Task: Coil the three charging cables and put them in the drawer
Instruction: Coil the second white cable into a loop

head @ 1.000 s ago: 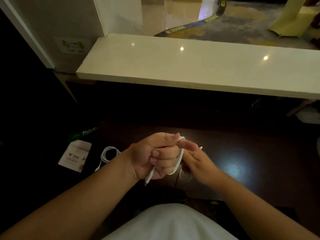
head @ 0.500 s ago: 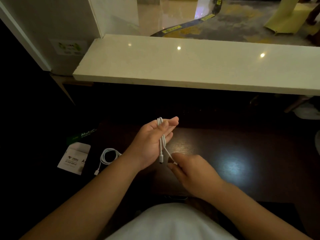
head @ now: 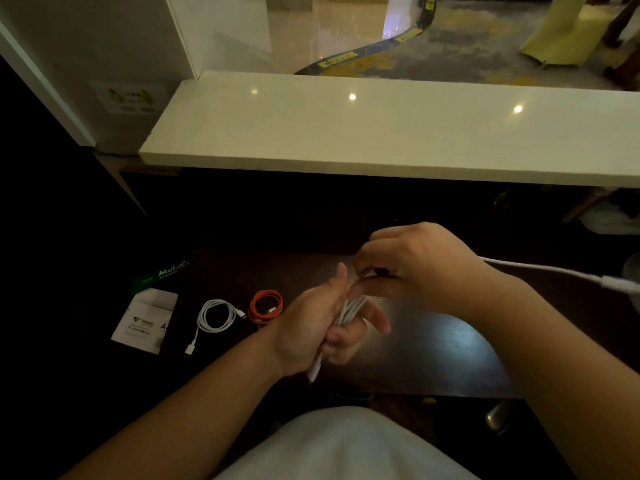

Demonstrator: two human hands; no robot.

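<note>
Nearest is the person's pale top [head: 346,445], at the bottom of the view. Two bare arms reach out from it over a dark table [head: 433,344].

The left hand [head: 311,327] is curled around a bunch of loops of a white cable [head: 351,310]. The loops lie in the palm, under the thumb and over the bent fingers. One plug end [head: 315,370] pokes out below the hand and points down at the table. The hand is closed on the bunch, but not in a tight fist; one finger sticks out to the right.

The right hand [head: 422,268] is just above and to the right of the left hand, and the two touch or almost touch. Its fingers are bent in and pinch the same cable at the top of the loops. The fingertips are hidden, so how tight the pinch is cannot be told. The rest of this cable runs off to the right past the wrist, in the air, and ends in a thick plug near the right edge.

To the left, on the table, lie two more cables, both coiled. The orange cable [head: 266,307] is closer to the left hand. The second white cable [head: 214,317] lies just beside it, with a tail toward the person. Left of that is a white paper [head: 145,323], and behind it a green pack [head: 162,275].

Farther back is a long pale ledge [head: 381,133], and beyond it a shiny floor [head: 329,29].
</note>
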